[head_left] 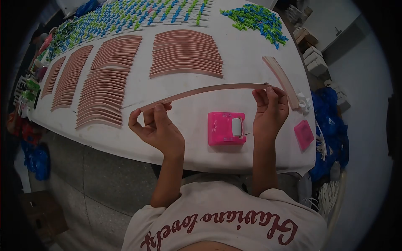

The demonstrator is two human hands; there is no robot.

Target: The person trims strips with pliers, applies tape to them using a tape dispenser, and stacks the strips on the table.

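Observation:
A long, thin pinkish-brown strip point(209, 88) is stretched between my hands above the white table, bowed slightly upward. My left hand point(162, 130) pinches its left end between thumb and fingers. At the other end, my right hand point(270, 111) grips the strip with thumb and fingertips. Below it, close to my right wrist, sits a bright pink box point(217, 129) with a white roller point(237, 126) set in its top. A flat pink block point(303, 135) lies to the right of my right forearm.
Rows of similar strips point(186, 54) lie across the white-covered table point(184, 113). A strip bundle point(280, 79) and crumpled white scraps point(304, 101) are at the right edge. Farther back are a blue-and-green pile point(259, 21) and rows of blue and green pieces point(138, 16).

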